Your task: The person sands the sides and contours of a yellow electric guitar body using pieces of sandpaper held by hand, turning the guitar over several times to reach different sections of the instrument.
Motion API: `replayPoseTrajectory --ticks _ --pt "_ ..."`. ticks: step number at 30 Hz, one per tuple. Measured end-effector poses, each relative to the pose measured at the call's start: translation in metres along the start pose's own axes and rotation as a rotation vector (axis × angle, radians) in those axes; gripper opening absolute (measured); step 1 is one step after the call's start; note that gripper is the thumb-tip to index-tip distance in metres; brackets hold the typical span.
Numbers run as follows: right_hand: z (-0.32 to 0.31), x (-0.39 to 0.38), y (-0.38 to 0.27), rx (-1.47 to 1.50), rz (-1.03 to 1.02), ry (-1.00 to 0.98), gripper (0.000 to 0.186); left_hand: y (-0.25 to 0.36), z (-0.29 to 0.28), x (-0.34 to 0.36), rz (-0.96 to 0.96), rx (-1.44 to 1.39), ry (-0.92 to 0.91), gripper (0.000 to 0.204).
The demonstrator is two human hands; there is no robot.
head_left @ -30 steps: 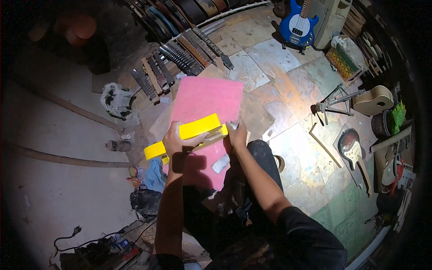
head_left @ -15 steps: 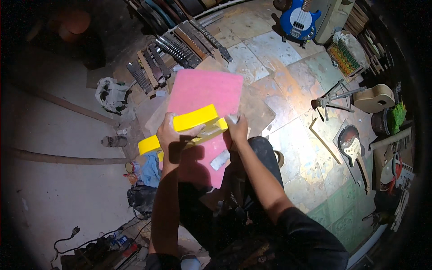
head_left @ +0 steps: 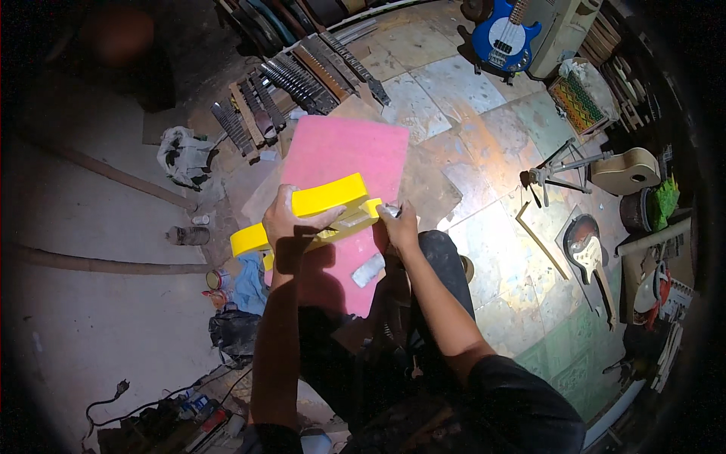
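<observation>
Left grip [head_left: 284, 221] on curved yellow piece [head_left: 329, 195], right grip [head_left: 401, 227] at its end, pink panel [head_left: 348, 147] beneath

We see yellow piece [head_left: 329, 195]: smooth, glossy | pink sheet [head_left: 348, 150]: matt | blue rag [head_left: 249, 284]: cloth | blue guitar [head_left: 502, 38]: glossy | floor tiles [head_left: 457, 92]: scuffed

We find the middle of the yellow piece [head_left: 329, 195] hidden by the left hand [head_left: 286, 219]. At its right end, we cannot tell what, if anything, the right hand [head_left: 401, 226] pinches; the fingers obscure the spot. The pink board [head_left: 348, 151] is partly covered. The blue bass guitar [head_left: 501, 38] has its neck cut off by the upper edge. We record a reddish round object [head_left: 125, 35], upper left, too blurred to identify.
</observation>
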State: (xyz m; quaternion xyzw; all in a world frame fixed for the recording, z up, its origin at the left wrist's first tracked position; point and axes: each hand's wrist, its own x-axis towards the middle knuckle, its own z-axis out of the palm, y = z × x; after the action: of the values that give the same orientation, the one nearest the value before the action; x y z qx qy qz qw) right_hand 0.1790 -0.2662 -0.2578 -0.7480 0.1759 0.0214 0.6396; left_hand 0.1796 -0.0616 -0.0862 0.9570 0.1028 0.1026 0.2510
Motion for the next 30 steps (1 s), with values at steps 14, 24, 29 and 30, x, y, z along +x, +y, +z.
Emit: replayPoseTrajectory --ticks 14,24,29,30 --pt "0.015 0.021 0.002 -0.249 -0.187 0.161 0.032 0.02 0.003 -0.004 0.011 -0.041 -0.027 0.079" --pt "0.014 0.013 -0.029 -0.063 -0.073 0.077 0.037 0.01 0.003 -0.009 0.01 -0.037 -0.003 0.078" --pt "0.006 -0.014 -0.008 -0.112 -0.064 0.065 0.037 0.001 0.004 -0.007 0.03 0.034 0.015 0.079" --pt "0.004 -0.009 -0.013 -0.119 -0.053 0.06 0.037 0.004 0.004 -0.011 0.034 0.02 0.014 0.079"
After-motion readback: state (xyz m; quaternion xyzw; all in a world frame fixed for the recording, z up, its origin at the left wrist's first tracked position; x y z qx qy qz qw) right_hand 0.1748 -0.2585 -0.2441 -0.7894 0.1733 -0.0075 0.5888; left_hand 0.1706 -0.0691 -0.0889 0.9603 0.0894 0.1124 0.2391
